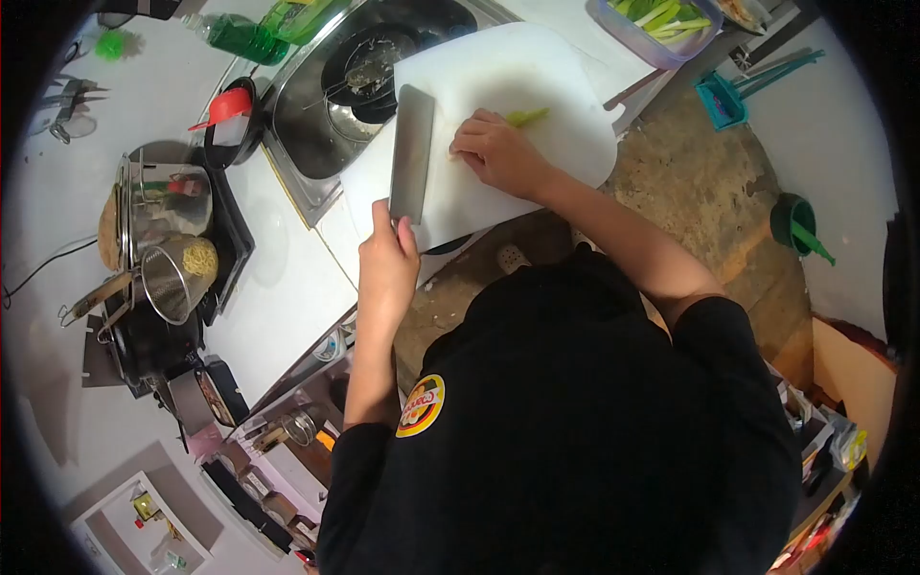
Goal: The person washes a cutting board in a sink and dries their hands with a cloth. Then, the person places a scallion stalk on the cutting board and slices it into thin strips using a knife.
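A cleaver [412, 153] with a wide blade is in my left hand [388, 264], its fingers wrapped round the handle at the near edge of the white cutting board [565, 72]. The blade points away from me over the board's left part. To its right, my right hand [503, 158] rests on the board with curled fingers. A green vegetable piece [527, 117] sticks out beyond that hand, and a pale bit shows at the fingertips. The hand hides the part between. Blade and right fingers are apart.
Left of the board is a steel sink [307, 110] with dishes inside. A black pan [251, 129], a strainer [172, 278] and a pot [172, 201] stand farther left. A tub of greens [661, 19] sits at the upper right. A teal dustpan [721, 101] is beyond the counter.
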Action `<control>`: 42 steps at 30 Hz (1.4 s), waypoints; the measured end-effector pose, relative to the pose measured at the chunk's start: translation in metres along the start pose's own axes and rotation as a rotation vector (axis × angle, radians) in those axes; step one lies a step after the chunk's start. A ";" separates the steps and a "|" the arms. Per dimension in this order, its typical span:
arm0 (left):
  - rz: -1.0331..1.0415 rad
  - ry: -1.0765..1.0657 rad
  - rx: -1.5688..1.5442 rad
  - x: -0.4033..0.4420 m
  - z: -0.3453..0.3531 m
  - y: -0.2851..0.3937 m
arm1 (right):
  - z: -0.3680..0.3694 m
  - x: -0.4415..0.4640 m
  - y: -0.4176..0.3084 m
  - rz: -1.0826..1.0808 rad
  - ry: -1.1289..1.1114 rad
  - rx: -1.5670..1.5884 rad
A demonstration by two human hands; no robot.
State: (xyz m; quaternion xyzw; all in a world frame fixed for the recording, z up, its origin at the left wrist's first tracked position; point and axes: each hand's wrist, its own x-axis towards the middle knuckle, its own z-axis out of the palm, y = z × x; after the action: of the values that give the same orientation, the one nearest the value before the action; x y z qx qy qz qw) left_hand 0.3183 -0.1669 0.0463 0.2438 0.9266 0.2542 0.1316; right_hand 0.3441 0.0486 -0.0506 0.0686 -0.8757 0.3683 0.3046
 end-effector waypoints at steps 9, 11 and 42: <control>0.023 -0.031 0.089 0.002 0.002 0.003 | 0.001 0.000 0.002 0.050 -0.037 0.091; 0.008 -0.040 0.061 -0.004 0.002 0.008 | 0.002 0.000 0.003 0.054 -0.032 0.101; -0.146 0.022 -0.033 0.024 0.001 0.027 | 0.002 0.001 0.006 0.083 -0.065 0.112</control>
State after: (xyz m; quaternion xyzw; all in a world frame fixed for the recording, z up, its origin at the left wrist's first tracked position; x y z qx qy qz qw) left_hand 0.3086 -0.1340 0.0572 0.1703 0.9391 0.2616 0.1434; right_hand 0.3405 0.0518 -0.0545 0.0613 -0.8653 0.4264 0.2561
